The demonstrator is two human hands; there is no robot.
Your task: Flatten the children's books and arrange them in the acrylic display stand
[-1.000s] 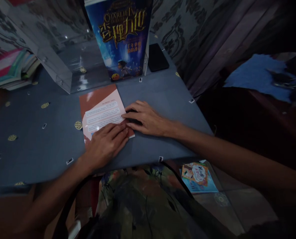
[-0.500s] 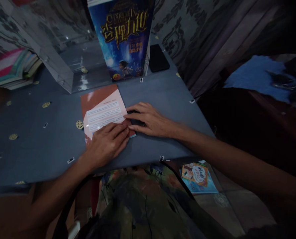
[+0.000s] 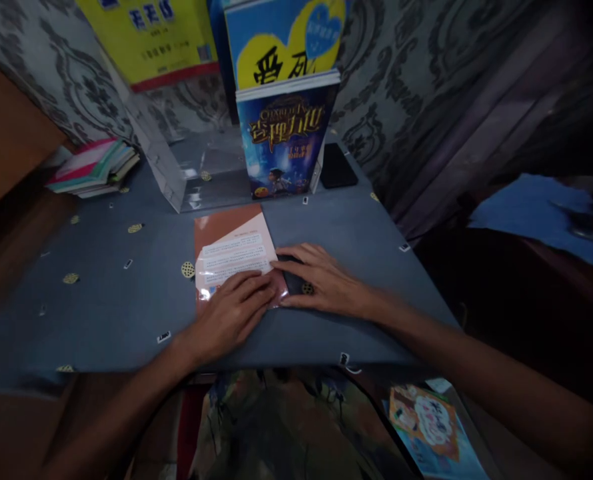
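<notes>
A thin book [image 3: 233, 257] with a brown and pale pink cover and lines of print lies flat on the cloth-covered table [image 3: 126, 300]. My left hand [image 3: 234, 307] rests on the book's lower right part, its fingers extended and covering that corner. At the right edge sits my right hand [image 3: 321, 279]; its fingertips touch the edge, with thumb and fingers spread apart. Neither hand is wrapped around the book.
Behind the book stands a clear acrylic holder [image 3: 171, 177] with a blue book [image 3: 286, 143] in it. A black phone-like slab [image 3: 339, 166] lies beside it. Stacked books [image 3: 94, 167] sit at the far left. More books [image 3: 429, 427] lie below the table edge.
My view has tilted up, so everything sits lower in the picture and yellow book covers show at the top. The book's lower right corner now lies flatter under my left hand.
</notes>
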